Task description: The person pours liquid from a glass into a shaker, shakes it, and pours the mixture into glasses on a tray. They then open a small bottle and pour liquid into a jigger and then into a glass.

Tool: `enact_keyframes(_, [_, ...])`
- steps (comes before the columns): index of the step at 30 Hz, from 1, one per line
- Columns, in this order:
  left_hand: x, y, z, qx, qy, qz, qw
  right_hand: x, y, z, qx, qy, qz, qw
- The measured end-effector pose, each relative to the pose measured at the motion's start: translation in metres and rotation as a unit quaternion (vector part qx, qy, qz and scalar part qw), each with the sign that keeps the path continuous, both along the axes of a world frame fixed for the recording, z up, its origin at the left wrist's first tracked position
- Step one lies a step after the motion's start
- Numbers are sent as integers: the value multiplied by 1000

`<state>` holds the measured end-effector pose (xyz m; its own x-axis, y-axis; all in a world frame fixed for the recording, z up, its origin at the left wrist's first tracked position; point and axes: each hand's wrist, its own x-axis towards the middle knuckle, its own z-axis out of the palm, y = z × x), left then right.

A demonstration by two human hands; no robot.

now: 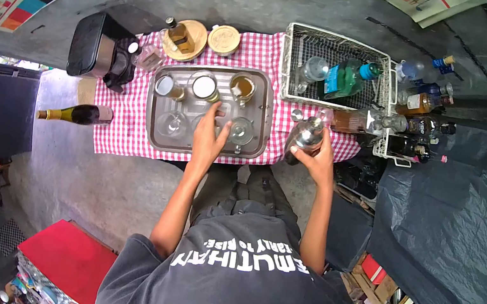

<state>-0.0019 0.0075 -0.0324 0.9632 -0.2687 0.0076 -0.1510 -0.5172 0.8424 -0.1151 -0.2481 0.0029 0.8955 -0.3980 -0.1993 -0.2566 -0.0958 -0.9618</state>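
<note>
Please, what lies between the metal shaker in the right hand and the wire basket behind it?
In the head view, a small clear glass stands on the checked cloth between the shaker and the wire basket.

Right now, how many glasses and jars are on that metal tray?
6 on the tray: three along the far row, three nearer, the middle one partly hidden under the left hand.

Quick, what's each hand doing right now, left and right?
Left hand: open, fingers spread over the glasses on the metal tray.
Right hand: closed around the metal cocktail shaker, holding it above the table edge.
</note>
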Motion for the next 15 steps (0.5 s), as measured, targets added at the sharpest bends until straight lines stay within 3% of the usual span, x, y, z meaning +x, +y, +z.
enact_keyframes(2, [-3,-3,19,-34,0,-15,999,-2,-3,-8,-43,9,4,999])
enact_keyframes(3, [-6,-7,24,-35,-3,-15,999,-1,-2,-10,0,19,20,1000])
enact_keyframes(5, [-9,-14,32,-38,-41,-114,992,2,-1,-15,-20,7,50,999])
enact_keyframes(6, [-10,-19,30,-36,3,-173,984,5,0,-13,7,6,63,998])
enact_keyframes(9, [-22,-43,32,-25,-8,-244,969,17,0,-12,-6,25,113,993])
enact_keyframes(10, [-24,-48,36,-34,38,-264,963,20,0,-14,-2,24,117,993])
enact_keyframes(15, [-31,-76,27,-34,30,-233,972,36,-2,-24,-7,-32,171,985])
